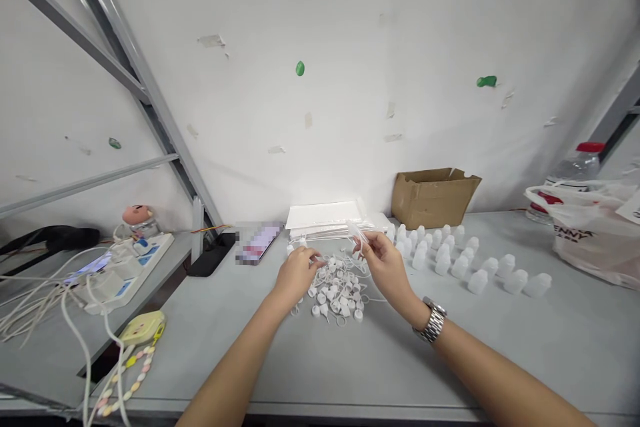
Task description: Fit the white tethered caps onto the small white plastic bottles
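My left hand [296,275] is at the left edge of a pile of small white plastic caps [345,293], its fingers bent and its thumb a little apart, with nothing visible between them. Several caps have ring-shaped straps, and some have thin pointed tips. White pieces [301,241] show just behind this hand. My right hand [384,265] is raised over the right side of the pile, fingers pinched on a thin translucent white plastic piece [356,233]; its exact kind is unclear. To its right, small translucent white bottles [443,259] stand in rows.
A cardboard box [430,200] and a white stack [325,217] stand by the wall. Phones [260,243] lie left of the pile. At far left are a power strip [133,273] and cables. A plastic bag [595,233] and a red-capped bottle [575,170] sit far right.
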A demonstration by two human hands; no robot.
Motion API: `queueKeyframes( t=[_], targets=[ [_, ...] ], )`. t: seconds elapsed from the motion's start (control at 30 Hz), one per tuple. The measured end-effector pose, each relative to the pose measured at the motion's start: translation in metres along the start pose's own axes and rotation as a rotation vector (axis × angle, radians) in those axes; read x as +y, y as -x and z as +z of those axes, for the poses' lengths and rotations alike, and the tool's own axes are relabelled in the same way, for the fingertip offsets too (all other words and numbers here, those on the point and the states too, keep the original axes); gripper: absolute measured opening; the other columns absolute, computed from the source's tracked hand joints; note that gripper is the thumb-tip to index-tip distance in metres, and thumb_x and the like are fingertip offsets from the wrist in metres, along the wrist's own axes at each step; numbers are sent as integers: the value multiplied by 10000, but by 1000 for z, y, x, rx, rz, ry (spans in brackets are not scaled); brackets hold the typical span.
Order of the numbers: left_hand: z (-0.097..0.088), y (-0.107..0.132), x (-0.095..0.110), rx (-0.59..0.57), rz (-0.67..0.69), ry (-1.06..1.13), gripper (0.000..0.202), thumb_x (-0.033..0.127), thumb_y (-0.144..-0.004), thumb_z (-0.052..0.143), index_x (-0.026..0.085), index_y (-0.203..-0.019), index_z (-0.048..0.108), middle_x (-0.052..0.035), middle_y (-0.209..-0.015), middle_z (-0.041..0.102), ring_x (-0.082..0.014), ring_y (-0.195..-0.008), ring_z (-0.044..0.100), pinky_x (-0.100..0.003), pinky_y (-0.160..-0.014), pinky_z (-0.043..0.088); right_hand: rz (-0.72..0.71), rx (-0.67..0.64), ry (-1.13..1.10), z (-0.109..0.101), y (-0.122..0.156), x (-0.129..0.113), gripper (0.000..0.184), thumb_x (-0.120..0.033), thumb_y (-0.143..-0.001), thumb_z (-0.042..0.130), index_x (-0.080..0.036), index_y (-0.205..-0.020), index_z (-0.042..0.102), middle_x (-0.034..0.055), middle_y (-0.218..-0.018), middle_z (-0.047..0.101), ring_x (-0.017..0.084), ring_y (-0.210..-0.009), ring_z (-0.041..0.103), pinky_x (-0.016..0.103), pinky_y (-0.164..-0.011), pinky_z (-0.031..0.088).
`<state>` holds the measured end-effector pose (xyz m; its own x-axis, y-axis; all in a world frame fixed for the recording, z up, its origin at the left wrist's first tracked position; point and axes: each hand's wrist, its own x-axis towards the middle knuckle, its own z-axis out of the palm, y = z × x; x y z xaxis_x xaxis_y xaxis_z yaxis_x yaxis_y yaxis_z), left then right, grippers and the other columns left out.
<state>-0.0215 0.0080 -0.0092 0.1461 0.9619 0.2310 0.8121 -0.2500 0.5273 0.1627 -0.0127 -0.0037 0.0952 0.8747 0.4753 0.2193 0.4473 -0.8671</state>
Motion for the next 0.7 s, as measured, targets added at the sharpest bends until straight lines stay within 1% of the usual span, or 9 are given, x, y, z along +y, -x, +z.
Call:
queueKeyframes(
  t=[0.1, 0.17, 0.3, 0.37, 0.43, 0.5, 0.6, 0.63, 0.7],
  targets=[
    [4, -1, -3, -14, -13, -27, 157, 334, -731, 560, 231, -767, 673, -41, -849, 662, -211, -826, 581, -292, -667, 402, -15, -18, 21, 1, 2, 1, 201, -373, -853, 470, -184, -848, 539, 35, -742, 593, 164, -687, 535, 304, -653, 423],
    [8, -3, -5, -12, -17, -47, 140, 319, -726, 570, 234, -700, 678, -35, -811, 671, -203, -795, 586, -283, -642, 398, -19, -34, 31, 2, 2, 1, 200, -372, -855, 467, -186, -842, 539, 31, -735, 590, 161, -679, 534, 302, -651, 423],
    [12, -5, -6, 46, -5, -56, 164, 266, -743, 555, 219, -651, 683, -46, -760, 665, -210, -795, 582, -298, -667, 409, -36, -57, 43, 3, 3, 0, 205, -375, -857, 458, -189, -844, 543, 26, -714, 591, 160, -660, 535, 296, -635, 430],
    [11, -5, -5, 95, 14, -49, 178, 257, -771, 527, 221, -701, 687, -45, -808, 663, -204, -841, 577, -307, -729, 418, -48, -75, 64, 3, 4, 0, 201, -369, -855, 460, -188, -848, 547, 30, -723, 604, 161, -660, 540, 296, -630, 436],
    [8, -4, -3, 184, 59, -23, 209, 253, -810, 477, 230, -793, 684, -45, -904, 657, -191, -909, 564, -311, -814, 409, -62, -99, 106, 4, 4, 2, 179, -347, -848, 474, -188, -861, 555, 36, -753, 619, 165, -673, 546, 300, -637, 442],
    [3, -2, -1, 304, 152, 34, 240, 261, -837, 437, 237, -865, 674, -56, -970, 647, -186, -947, 558, -317, -870, 391, -91, -109, 157, 5, 5, 5, 148, -315, -836, 493, -190, -877, 560, 43, -795, 625, 171, -700, 548, 309, -657, 446],
    [-2, 1, 2, 428, 278, 164, 227, 293, -829, 462, 240, -856, 681, -81, -957, 657, -208, -943, 569, -342, -890, 382, -144, -100, 222, 7, 5, 12, 123, -283, -823, 512, -195, -896, 559, 49, -816, 616, 181, -720, 541, 322, -672, 448],
    [-3, 2, 4, 442, 283, 216, 212, 303, -818, 481, 244, -837, 684, -83, -950, 661, -213, -945, 570, -348, -895, 379, -155, -95, 238, 8, 6, 14, 121, -279, -820, 518, -196, -897, 559, 49, -811, 614, 184, -719, 539, 326, -670, 448],
    [-4, 4, 8, 460, 231, 360, 179, 324, -793, 523, 246, -802, 684, -79, -938, 667, -217, -947, 573, -353, -885, 386, -158, -95, 259, 8, 6, 16, 121, -278, -815, 524, -196, -897, 558, 50, -801, 614, 186, -712, 537, 330, -665, 447]
  ],
)
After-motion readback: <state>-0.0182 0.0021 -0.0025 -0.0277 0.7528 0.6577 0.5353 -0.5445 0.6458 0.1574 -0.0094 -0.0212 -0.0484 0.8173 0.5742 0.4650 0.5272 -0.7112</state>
